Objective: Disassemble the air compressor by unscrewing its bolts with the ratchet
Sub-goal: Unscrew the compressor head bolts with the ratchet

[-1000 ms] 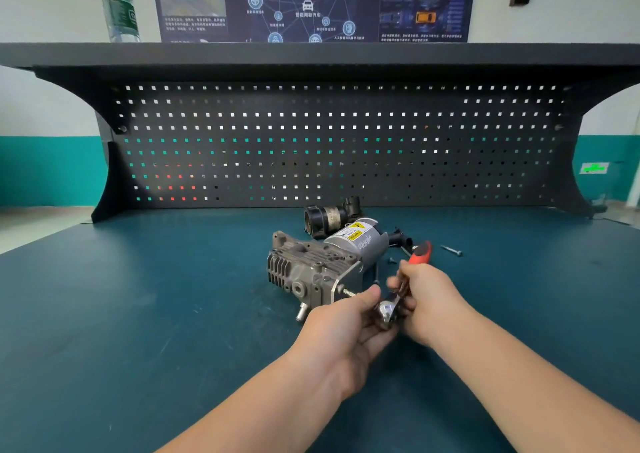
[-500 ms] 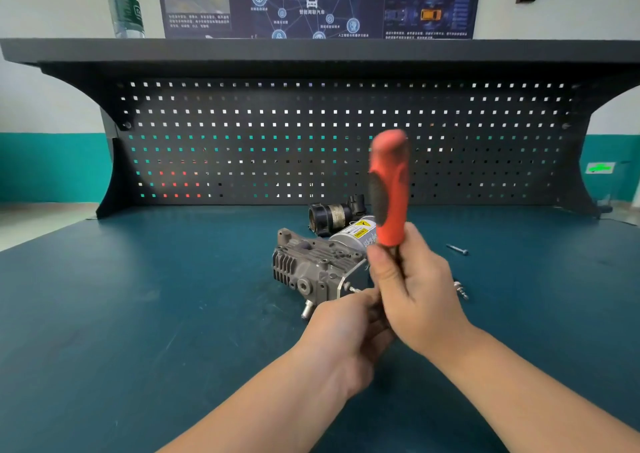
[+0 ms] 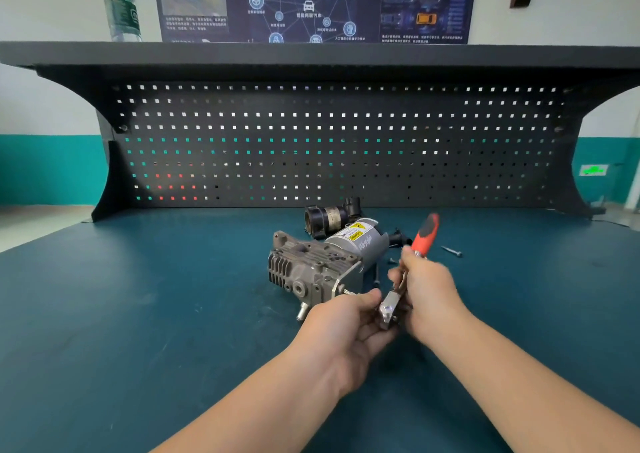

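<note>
- At bench centre, the air compressor (image 3: 322, 265) is sitting on the blue bench top (image 3: 138, 314), largely whole.
- Beyond it, at 12 o'clock, a detached black part (image 3: 329, 217) is lying; loose bolts (image 3: 452, 251) are resting at 3 o'clock, so some fasteners appear removed.
- Right hand (image 3: 427, 290) is gripping the ratchet (image 3: 407, 272) by its shank, red handle pointing to 1 o'clock.
- Left hand (image 3: 341, 328) is curling round the ratchet head near a protruding bolt (image 3: 347, 292).
- Judgement: partly done; further bolts remaining.
</note>
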